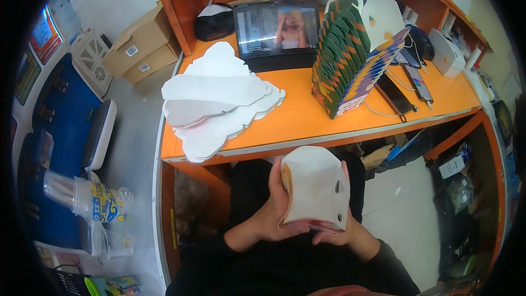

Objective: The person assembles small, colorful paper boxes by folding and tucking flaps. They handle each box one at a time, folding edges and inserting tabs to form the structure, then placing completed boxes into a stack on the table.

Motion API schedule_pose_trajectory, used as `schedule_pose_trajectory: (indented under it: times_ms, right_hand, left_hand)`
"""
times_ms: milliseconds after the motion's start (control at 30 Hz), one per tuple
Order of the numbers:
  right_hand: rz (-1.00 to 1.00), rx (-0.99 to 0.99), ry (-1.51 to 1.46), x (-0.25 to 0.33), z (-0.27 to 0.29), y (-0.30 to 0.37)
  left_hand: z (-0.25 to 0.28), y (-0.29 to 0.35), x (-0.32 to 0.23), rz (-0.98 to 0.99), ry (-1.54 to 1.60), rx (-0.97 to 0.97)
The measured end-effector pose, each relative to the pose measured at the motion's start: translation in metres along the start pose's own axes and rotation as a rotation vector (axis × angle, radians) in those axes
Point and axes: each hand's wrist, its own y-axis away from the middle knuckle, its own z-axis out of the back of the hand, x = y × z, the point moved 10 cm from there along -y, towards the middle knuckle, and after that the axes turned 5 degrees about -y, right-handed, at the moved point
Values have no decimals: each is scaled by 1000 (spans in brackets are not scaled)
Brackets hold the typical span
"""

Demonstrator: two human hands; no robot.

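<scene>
Both of my hands grip a white paper food carton in front of my lap, below the desk's front edge. My left hand wraps its left side, with the thumb along the bottom. On the right side, my right hand closes around the lower corner, its fingers partly hidden behind the carton. Two small dark slots show near the carton's right edge. Flat white carton blanks lie piled on the left of the desk. To their right stand several folded cartons nested together, printed green, orange and purple.
The orange desk holds a tablet showing a video, a dark phone, another phone and a white box-shaped device. Leftward are cardboard boxes and a stack of clear plastic cups. A shelf rises behind the desk.
</scene>
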Motion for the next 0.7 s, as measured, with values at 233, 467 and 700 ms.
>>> schedule_pose_trajectory:
  times_ms: [233, 467, 700]
  right_hand:
    - [-380, -121, -450, -40, 11, 8]
    - [-295, -82, -359, -26, 26, -8]
    - [406, -262, 92, 104, 74, -45]
  left_hand:
    - [7, -17, -7, 49, -103, -62]
    - [16, -26, -14, -7, -209, -90]
    - [31, -34, -31, -185, -665, -150]
